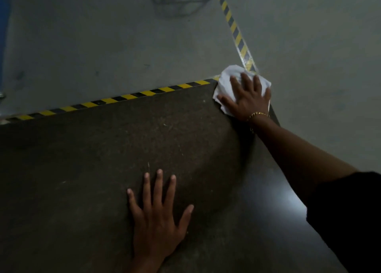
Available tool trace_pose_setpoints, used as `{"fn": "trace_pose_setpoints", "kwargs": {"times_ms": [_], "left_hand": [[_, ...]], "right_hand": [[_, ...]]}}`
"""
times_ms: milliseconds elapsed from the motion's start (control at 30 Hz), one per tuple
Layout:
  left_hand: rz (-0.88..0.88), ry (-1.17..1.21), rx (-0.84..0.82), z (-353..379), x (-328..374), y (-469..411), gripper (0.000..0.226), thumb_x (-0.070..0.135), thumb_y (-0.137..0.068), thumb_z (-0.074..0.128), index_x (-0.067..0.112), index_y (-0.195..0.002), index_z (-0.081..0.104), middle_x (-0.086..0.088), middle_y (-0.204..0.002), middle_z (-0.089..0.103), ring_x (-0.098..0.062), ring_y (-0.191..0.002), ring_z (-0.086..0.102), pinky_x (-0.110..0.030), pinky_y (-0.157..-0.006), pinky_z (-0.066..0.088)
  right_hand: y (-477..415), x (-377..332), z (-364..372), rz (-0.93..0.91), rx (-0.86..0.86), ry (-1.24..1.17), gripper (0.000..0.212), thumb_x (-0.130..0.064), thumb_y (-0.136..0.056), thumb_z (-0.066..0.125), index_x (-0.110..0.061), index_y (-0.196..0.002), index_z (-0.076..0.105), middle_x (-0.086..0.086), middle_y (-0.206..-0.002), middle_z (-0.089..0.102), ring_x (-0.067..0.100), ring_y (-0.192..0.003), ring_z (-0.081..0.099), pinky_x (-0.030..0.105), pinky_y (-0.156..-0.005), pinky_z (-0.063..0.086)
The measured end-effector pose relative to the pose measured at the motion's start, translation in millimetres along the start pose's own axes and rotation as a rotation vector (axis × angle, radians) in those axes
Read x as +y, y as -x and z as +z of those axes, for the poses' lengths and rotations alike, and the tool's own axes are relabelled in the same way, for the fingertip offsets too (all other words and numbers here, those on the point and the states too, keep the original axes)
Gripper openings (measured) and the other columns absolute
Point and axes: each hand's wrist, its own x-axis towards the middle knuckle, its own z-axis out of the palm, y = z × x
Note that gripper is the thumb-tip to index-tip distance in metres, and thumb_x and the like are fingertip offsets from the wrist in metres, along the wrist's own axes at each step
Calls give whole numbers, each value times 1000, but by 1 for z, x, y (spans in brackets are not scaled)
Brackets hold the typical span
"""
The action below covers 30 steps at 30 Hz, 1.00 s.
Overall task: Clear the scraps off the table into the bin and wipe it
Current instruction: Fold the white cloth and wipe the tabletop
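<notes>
Wiping stage, head view. At 6 o'clock the left hand [156, 217] is laid flat on the dark table [82, 169], fingers straight and spread, nothing held; it is judged to serve as a brace. Toward 3 o'clock a dark sleeve [350, 211] is seen, the arm being stretched to the table's far corner at about 2 o'clock; there the right hand [247, 99] – palm down, fingers extended – is pressed on a crumpled white cloth [228, 73], which partly overhangs the corner. No large scraps are seen on the surface; a few pale specks [165, 124] are visible near the centre. Clearing is therefore judged largely done, and wiping under way but unfinished. Beyond, at 12 o'clock, striped tape [115, 99] is seen on the floor [103, 46]; no bin is in view.
</notes>
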Motion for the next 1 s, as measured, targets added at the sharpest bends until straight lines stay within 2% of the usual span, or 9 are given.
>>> {"fn": "trace_pose_setpoints", "kwargs": {"times_ms": [133,300,433,633,767,833,900,1000], "left_hand": [[-2,8,18,1,1,1,84,71,-88,46,19,-153,50,-14,-166,35,-41,-153,32,-76,-115,20],[-4,5,7,-1,2,1,83,70,-88,42,19,-153,51,-14,-165,36,-39,-153,32,-74,-116,19],[-8,20,-25,-3,2,2,84,69,-88,39,18,-153,50,-14,-166,35,-38,-155,28,-74,-118,16],[-28,50,-67,0,2,4,90,77,-88,27,18,-154,48,-14,-165,34,-38,-155,24,-74,-117,13],[-34,81,-51,2,2,5,87,72,-88,31,17,-154,46,-15,-166,32,-38,-156,22,-75,-117,12],[-31,88,-51,2,2,6,87,72,-88,31,17,-155,44,-16,-166,31,-39,-156,21,-76,-116,12],[-23,100,-47,2,2,6,87,71,-89,30,17,-155,43,-16,-166,30,-39,-156,20,-77,-115,11],[-19,135,-67,2,2,4,88,73,-90,27,18,-157,39,-16,-167,27,-40,-157,17,-78,-115,8]], "right_hand": [[-29,1,-9,-16,-32,-12,85,-87,-86,21,-41,-158,17,2,-169,15,38,-156,1,72,-115,12],[11,4,-1,-24,-24,6,87,-86,-87,19,-41,-161,10,0,-172,3,37,-157,-3,70,-116,7],[80,21,4,-29,-51,-4,92,-87,-81,7,-42,-161,8,-2,-172,-1,34,-157,-6,68,-118,6],[213,54,24,1,-26,12,84,-84,-87,18,-44,-160,15,-4,-172,6,33,-158,0,66,-117,11],[304,76,39,35,-49,36,82,-84,-90,19,-45,-161,8,-5,-173,1,31,-158,-4,66,-119,10],[349,85,43,72,-37,35,82,-85,-90,16,-44,-161,9,-4,-173,3,31,-158,-3,66,-120,13],[393,94,50,121,-53,33,83,-86,-90,14,-44,-161,3,-5,-173,-3,30,-158,-8,66,-122,9],[453,106,64,274,-67,24,86,-86,-90,9,-41,-162,4,-3,-173,-6,31,-158,-10,64,-121,8]]}}
